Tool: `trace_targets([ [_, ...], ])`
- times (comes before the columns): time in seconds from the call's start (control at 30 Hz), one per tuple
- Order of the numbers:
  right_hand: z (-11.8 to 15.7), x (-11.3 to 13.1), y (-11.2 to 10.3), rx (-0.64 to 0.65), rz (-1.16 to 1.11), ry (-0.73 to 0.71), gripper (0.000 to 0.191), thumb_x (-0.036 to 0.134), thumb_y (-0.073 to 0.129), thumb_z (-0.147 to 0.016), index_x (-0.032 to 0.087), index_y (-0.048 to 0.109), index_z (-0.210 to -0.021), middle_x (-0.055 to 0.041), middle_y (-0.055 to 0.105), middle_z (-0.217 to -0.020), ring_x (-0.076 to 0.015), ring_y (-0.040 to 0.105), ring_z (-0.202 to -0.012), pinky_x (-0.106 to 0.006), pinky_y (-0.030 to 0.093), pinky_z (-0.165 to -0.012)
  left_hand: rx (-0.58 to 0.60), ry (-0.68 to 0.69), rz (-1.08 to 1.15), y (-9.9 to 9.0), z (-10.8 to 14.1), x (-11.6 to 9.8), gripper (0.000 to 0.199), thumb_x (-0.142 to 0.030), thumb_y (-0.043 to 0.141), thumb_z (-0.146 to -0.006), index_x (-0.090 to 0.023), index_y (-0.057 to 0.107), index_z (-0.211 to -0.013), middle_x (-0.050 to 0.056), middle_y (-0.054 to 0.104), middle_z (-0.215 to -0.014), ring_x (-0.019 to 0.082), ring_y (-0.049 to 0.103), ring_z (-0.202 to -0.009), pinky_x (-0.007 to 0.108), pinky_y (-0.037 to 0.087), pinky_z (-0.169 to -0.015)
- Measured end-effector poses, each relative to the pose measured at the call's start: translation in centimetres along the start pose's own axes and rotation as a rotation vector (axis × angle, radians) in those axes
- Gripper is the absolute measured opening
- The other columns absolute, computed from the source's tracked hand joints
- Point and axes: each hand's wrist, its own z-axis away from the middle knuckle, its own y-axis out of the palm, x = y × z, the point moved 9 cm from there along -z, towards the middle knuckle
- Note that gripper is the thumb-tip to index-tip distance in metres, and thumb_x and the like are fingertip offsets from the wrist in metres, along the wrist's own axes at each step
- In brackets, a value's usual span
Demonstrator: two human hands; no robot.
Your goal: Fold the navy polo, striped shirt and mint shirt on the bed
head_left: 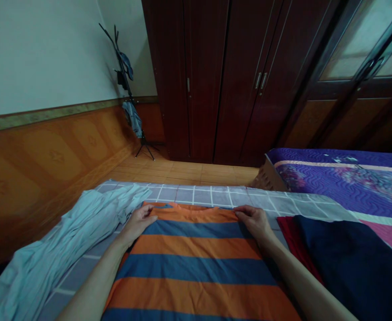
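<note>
An orange and blue striped T-shirt (196, 267) lies flat on a grey checked bed sheet (199, 196), its collar towards the far side. My left hand (137, 224) holds the shirt's shoulder edge near the collar, and my right hand (254, 221) pinches the opposite shoulder. A crumpled light blue cloth (59, 240) lies beyond my left forearm. To the right of the shirt are a navy garment (349, 263) and a red cloth (296, 240).
A purple quilted bedcover (332, 178) spreads on the right, with a woven basket (267, 176) at its corner. Beyond the bed are a wooden floor (182, 171), a dark wardrobe (196, 80), and a black stand (125, 89) with hanging clothes. A wood-panelled wall (49, 165) runs along the left.
</note>
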Motion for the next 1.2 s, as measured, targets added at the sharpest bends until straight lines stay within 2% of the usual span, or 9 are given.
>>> trace_targets([
  [0.27, 0.0, 0.9, -0.4, -0.043, 0.163, -0.061, 0.032, 0.036, 0.052, -0.07, 0.017, 0.074, -0.082, -0.0029, 0.069, -0.064, -0.0178, 0.06, -0.059, -0.025, 0.043, -0.052, -0.056, 0.068, -0.138, 0.1, -0.2, -0.4, 0.039, -0.039, 0.067, -0.068, -0.015, 0.063, -0.097, 0.009, 0.07, -0.101, 0.026, 0.066, -0.092, 0.036, 0.05, -0.083],
  [0.5, 0.4, 2.0, -0.5, -0.086, 0.383, -0.086, 0.032, 0.033, 0.047, -0.075, 0.02, 0.075, -0.086, -0.0041, 0.07, -0.068, -0.0208, 0.063, -0.065, -0.028, 0.043, -0.059, -0.089, 0.186, -0.471, 0.1, -0.3, -2.0, 0.028, -0.031, 0.053, -0.075, -0.016, 0.066, -0.095, 0.006, 0.07, -0.094, 0.024, 0.065, -0.089, 0.035, 0.049, -0.084],
  [0.6, 0.8, 2.4, -0.2, -0.085, 0.47, -0.121, 0.032, 0.032, 0.045, -0.079, 0.022, 0.074, -0.089, -0.0049, 0.072, -0.079, -0.022, 0.065, -0.074, -0.029, 0.044, -0.065, -0.163, 0.223, -0.734, 0.1, 0.9, -4.2, 0.036, -0.026, 0.052, -0.076, -0.018, 0.063, -0.109, 0.007, 0.067, -0.107, 0.025, 0.062, -0.101, 0.036, 0.046, -0.091],
  [0.67, 1.0, 2.7, 0.1, -0.079, 0.516, -0.146, 0.031, 0.031, 0.045, -0.082, 0.023, 0.074, -0.091, -0.0046, 0.073, -0.086, -0.0222, 0.066, -0.079, -0.029, 0.043, -0.068, -0.163, 0.31, -0.933, 1.8, 2.3, -6.1, 0.045, -0.025, 0.051, -0.08, -0.019, 0.055, -0.124, 0.008, 0.06, -0.123, 0.024, 0.054, -0.116, 0.036, 0.039, -0.101],
  [0.73, 1.2, 2.9, 0.3, -0.072, 0.559, -0.167, 0.03, 0.031, 0.045, -0.084, 0.024, 0.073, -0.092, -0.0045, 0.072, -0.091, -0.0223, 0.065, -0.081, -0.03, 0.043, -0.068, -0.039, 0.401, -1.028, 5.3, 3.8, -7.0, 0.047, -0.028, 0.049, -0.086, -0.02, 0.047, -0.133, 0.007, 0.051, -0.136, 0.021, 0.045, -0.126, 0.035, 0.032, -0.108],
  [0.83, 1.6, 3.3, 0.5, -0.067, 0.615, -0.201, 0.028, 0.03, 0.045, -0.086, 0.023, 0.072, -0.093, -0.0053, 0.071, -0.095, -0.0224, 0.065, -0.082, -0.029, 0.041, -0.066, 0.237, 0.457, -1.092, 11.4, 5.8, -5.2, 0.053, -0.041, 0.047, -0.091, -0.024, 0.038, -0.14, 0.006, 0.04, -0.146, 0.023, 0.035, -0.134, 0.039, 0.025, -0.112],
  [0.9, 1.9, 3.8, 0.7, -0.064, 0.696, -0.235, 0.029, 0.029, 0.043, -0.088, 0.023, 0.071, -0.096, -0.0057, 0.069, -0.096, -0.0217, 0.064, -0.08, -0.029, 0.04, -0.063, 0.345, 0.47, -1.124, 14.3, 6.7, -3.3, 0.062, -0.053, 0.044, -0.091, -0.025, 0.03, -0.145, 0.008, 0.025, -0.153, 0.027, 0.019, -0.141, 0.048, 0.013, -0.115],
  [1.07, 2.1, 4.9, 0.4, -0.063, 0.959, -0.305, 0.031, 0.03, 0.04, -0.092, 0.022, 0.067, -0.103, -0.0077, 0.066, -0.097, -0.0241, 0.063, -0.083, -0.03, 0.043, -0.06, 0.357, 0.491, -1.139, 15.6, 7.1, -1.2, 0.066, -0.061, 0.032, -0.091, -0.026, 0.023, -0.147, 0.008, 0.013, -0.156, 0.029, 0.005, -0.143, 0.055, 0.004, -0.114],
  [1.2, 4.5, 8.1, 1.4, -0.114, 0.906, -0.524, 0.043, 0.035, 0.048, -0.088, 0.011, 0.056, -0.123, -0.0179, 0.054, -0.127, -0.0305, 0.053, -0.113, -0.04, 0.045, -0.088, 0.337, 0.506, -1.115, 15.1, 7.1, -1.5, 0.066, -0.062, 0.034, -0.09, -0.027, 0.026, -0.146, 0.009, 0.015, -0.155, 0.03, 0.006, -0.143, 0.056, 0.003, -0.113],
])
